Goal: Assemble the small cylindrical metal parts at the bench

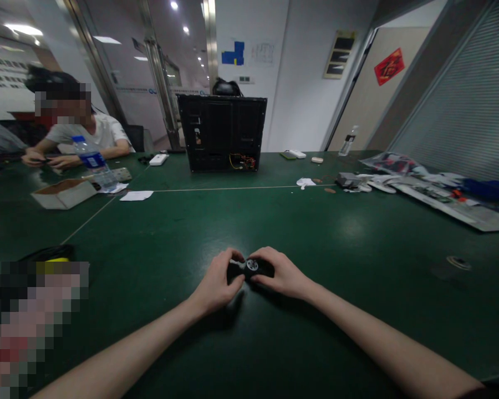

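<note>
Object in black point(251, 267) is grasped by left hand point(220, 279) and right hand point(283, 272); red sign point(390, 66) is marked 福.

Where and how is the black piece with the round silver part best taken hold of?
Probably by its two ends, one hand from each side: the black piece is long and lies crosswise, its round silver part showing near the middle. The left hand and right hand hold it so, fingers along the far edge, thumbs along the near one.
</note>
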A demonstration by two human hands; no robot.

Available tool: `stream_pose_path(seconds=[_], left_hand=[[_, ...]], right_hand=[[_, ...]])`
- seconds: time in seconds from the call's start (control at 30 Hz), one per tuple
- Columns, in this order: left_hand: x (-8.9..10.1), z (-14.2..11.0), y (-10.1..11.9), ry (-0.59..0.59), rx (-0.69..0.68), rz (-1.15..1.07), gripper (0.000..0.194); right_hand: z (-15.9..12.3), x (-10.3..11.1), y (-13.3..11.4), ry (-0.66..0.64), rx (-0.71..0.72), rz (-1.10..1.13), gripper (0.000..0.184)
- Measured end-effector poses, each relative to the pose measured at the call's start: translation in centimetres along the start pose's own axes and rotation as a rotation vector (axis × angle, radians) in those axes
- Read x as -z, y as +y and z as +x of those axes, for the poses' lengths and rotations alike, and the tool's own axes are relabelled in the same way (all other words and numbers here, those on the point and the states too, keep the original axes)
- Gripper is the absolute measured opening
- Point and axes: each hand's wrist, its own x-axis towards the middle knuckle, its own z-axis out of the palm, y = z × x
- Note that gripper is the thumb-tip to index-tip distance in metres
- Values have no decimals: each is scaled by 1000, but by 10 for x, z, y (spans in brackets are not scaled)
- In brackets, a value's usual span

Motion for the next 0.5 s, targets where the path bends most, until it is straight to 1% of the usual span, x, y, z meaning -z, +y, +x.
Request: stream_pose_path(seconds=[0.07, 0.13, 0.2, 0.23, 0.27, 0.33, 0.37, 0.43, 0.5], left_hand=[[0, 0, 0, 7, -2, 7, 25], [0, 0, 0, 11, -2, 10, 24], [0, 0, 0, 9, -1, 4, 24], [1, -1, 0, 4, 3, -1, 24], [1, -1, 0, -3, 10, -6, 24], [1, -1, 0, -8, 23, -13, 24], [2, -1, 0, -9, 29, -14, 24], [2, -1, 0, -9, 34, -14, 24], [3, -2, 0, -14, 33, -12, 24]], right_hand=[[0, -5, -4, 26, 7, 7, 29], [3, -3, -4, 69, -1, 17, 25], [6, 10, 4, 151, -26, 21, 24], [7, 21, 12, 207, -48, 11, 25], [7, 35, 25, 274, -78, -8, 25], [2, 69, 59, 424, -176, -92, 27], [-5, 87, 80, 507, -255, -150, 29], [-25, 124, 122, 740, -504, -369, 35], [-55, 154, 158, 878, -656, -476, 38]])
